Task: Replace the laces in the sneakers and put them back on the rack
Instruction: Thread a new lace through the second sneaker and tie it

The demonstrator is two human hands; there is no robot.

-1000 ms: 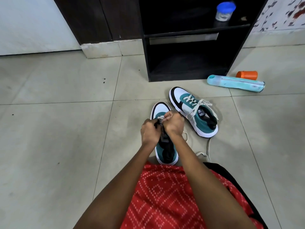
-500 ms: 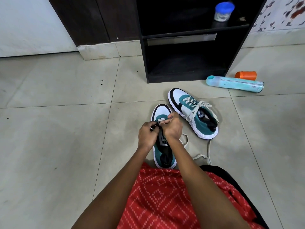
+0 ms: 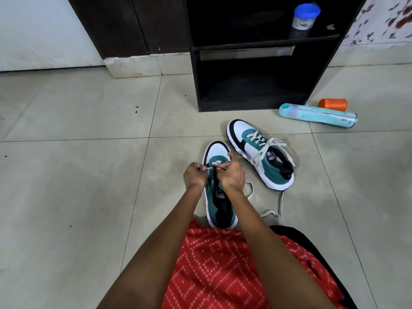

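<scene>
Pinches the lace [image 3: 270, 214] tip with left hand [image 3: 195, 176], fingers curled tight, above the front eyelets of near sneaker [image 3: 217, 150]. Holds the lace also with right hand [image 3: 230, 175], fingers pressed together, almost touching the left. Has this sneaker flat on floor [image 3: 89, 175], toe toward rack [image 3: 252, 85], loose lace trailing right. Just beside, nearer the rack's front edge, second sneaker [image 3: 258, 152], laced. Near the rack's right corner, bottle [image 3: 316, 114] lying.

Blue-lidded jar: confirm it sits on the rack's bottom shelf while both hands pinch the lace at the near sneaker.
Wrong shelf. The head view shows the blue-lidded jar on the upper shelf of the rack, not the bottom one. The rest holds: the left hand and right hand pinch the lace at the near sneaker.
</scene>
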